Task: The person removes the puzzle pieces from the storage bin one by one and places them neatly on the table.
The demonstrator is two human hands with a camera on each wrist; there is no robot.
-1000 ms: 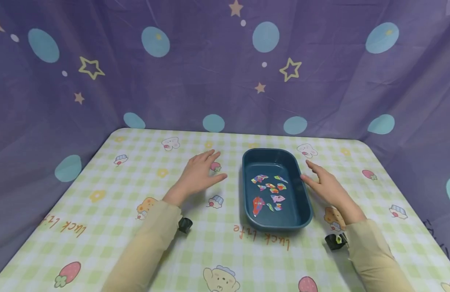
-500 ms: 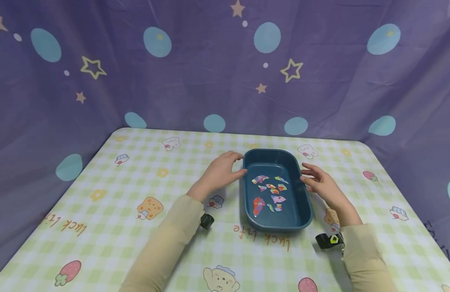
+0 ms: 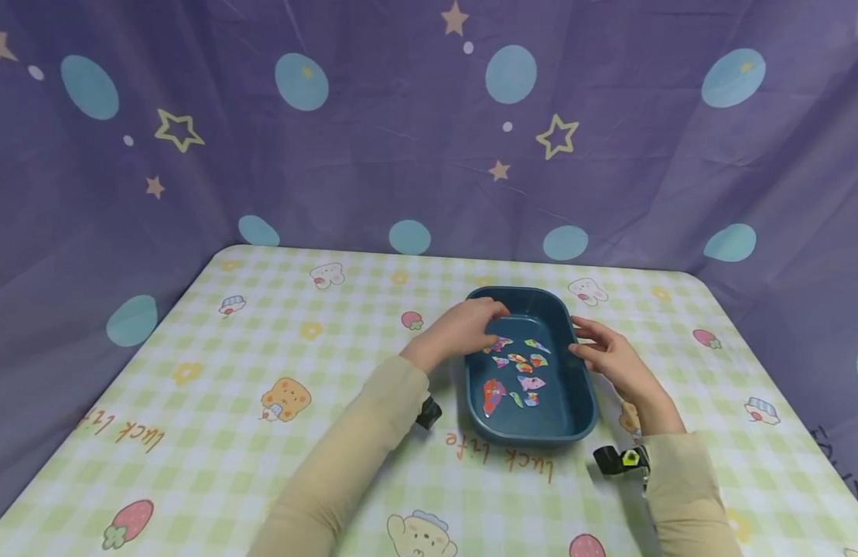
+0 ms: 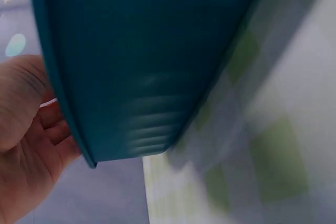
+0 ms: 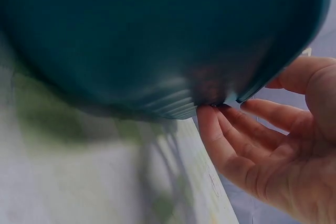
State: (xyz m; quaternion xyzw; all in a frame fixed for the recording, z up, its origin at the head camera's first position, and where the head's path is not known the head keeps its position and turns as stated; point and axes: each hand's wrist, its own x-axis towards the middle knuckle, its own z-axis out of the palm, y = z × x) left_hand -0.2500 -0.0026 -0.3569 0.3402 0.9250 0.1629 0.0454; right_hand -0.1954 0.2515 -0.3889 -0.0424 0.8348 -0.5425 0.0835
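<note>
The right hand (image 3: pixel 613 360) pinches the side of the teal rectangular tub (image 3: pixel 562 398), which stands just to its left, probably for steadying it. The left hand (image 3: pixel 459 330), thumb and fingers apart, hangs over the opposite side, close to the printed scraps (image 3: pixel 493 396), apparently holding nothing.

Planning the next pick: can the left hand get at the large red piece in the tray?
Looks like yes: the left hand extends over the rim of the tray, and the red piece lies uncovered on its floor. The right hand is opposite, out of the way.
</note>
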